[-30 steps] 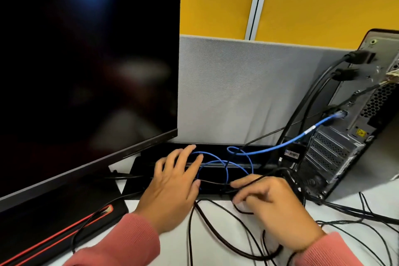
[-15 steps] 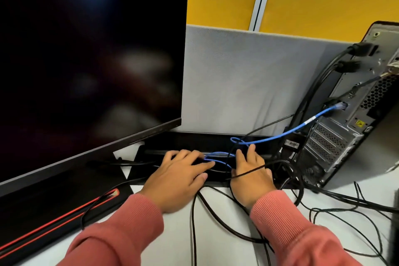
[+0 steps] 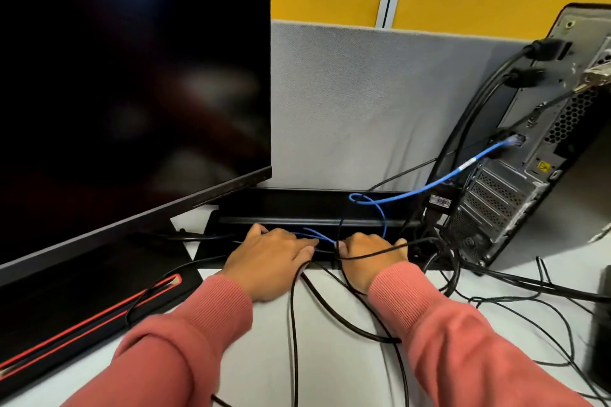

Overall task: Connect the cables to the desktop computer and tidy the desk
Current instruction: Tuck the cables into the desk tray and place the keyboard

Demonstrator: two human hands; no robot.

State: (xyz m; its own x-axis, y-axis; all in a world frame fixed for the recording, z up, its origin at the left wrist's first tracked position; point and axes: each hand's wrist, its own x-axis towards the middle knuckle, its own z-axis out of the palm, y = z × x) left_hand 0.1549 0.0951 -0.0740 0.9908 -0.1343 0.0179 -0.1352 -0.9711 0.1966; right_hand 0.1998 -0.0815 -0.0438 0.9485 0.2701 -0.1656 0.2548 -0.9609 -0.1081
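Both hands lie flat, fingers spread: left hand (image 3: 271, 254) and right hand (image 3: 370, 253) press blue cable (image 3: 429, 183) slack into the tray (image 3: 297, 208) ahead of them, likely tidying; tower (image 3: 542, 155) stands right of the right hand.

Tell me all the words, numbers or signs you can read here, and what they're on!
No words or numbers can be read.
Yellow warning sticker on the back of the desktop computer: a sign, too small to make out.
White barcode label on a black plug beside the computer: print too small to read.
Monitor: dark, no text.
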